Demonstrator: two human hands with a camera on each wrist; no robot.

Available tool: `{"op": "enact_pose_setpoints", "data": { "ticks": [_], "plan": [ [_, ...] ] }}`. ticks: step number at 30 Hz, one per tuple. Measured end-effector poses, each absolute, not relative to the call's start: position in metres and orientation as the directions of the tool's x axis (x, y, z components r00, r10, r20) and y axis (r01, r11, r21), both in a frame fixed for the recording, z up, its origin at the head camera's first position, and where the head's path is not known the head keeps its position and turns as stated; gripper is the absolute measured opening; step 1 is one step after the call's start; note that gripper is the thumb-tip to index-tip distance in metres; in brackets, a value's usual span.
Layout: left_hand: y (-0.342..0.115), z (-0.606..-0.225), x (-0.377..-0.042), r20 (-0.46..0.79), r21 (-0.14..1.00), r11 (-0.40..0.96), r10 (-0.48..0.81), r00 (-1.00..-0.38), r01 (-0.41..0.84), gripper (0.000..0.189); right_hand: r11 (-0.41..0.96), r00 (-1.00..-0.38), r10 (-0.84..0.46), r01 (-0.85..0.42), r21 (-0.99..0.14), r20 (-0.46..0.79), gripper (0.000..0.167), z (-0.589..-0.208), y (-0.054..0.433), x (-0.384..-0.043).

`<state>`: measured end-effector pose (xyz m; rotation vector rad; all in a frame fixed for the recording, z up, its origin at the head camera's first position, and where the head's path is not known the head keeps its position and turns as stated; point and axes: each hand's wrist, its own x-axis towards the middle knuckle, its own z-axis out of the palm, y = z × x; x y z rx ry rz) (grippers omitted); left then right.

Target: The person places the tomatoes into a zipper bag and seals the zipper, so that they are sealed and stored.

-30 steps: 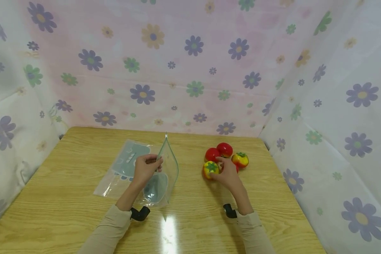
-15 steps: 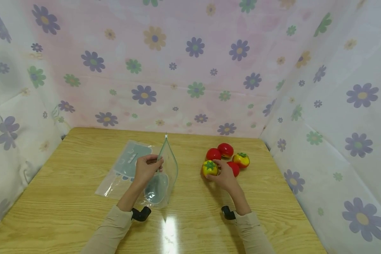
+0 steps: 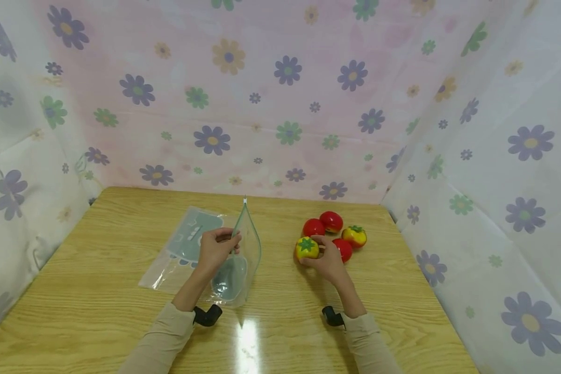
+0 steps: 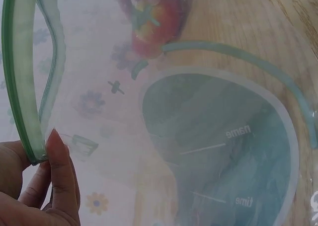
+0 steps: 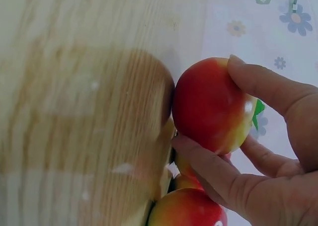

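Note:
In the head view my left hand point(image 3: 216, 248) pinches the green-edged rim of a clear zip bag point(image 3: 249, 259). The bag's mouth gapes, and a blue-grey print with "name" and "time" shows in the left wrist view. My right hand point(image 3: 329, 259) grips a red-and-yellow toy fruit point(image 3: 307, 248) with a green leafy cap, like a tomato or persimmon. Thumb and fingers lie around its sides in the right wrist view, close to the table. Behind and beside that hand sit three red fruits, among them a nearer red one point(image 3: 343, 250), and another yellow-and-red fruit point(image 3: 354, 236).
Under and beside the left hand a printed clear plastic bag or sheet point(image 3: 161, 275) lies flat on the wooden table point(image 3: 121, 332). A white zip slider point(image 3: 245, 200) sits at the far corner of the upright bag. Flowered cloth point(image 3: 280, 111) surrounds the table.
My right hand has closed around the capped fruit and shifted it slightly left, away from the nearer red one. The left hand and the bag have stayed almost still.

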<state>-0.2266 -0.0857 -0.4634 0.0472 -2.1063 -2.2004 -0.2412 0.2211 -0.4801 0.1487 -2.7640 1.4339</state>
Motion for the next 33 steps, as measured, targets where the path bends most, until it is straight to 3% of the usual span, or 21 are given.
{"op": "enact_pose_setpoints", "data": {
  "ticks": [22, 33],
  "plan": [
    [-0.0831, -0.4665, -0.2281, 0.044, 0.998, -0.047, -0.091, -0.995, 0.048, 0.022, 0.528, -0.993, -0.053, -0.120, -0.840, 0.108, 0.064, -0.4780, 0.2207, -0.2380],
    [-0.0827, -0.4684, -0.2279, 0.087, 0.996, -0.027, -0.071, -0.994, 0.089, 0.022, 0.502, -0.994, -0.086, -0.101, -0.859, 0.066, 0.064, -0.4747, 0.2182, -0.2318]
  ]
}}
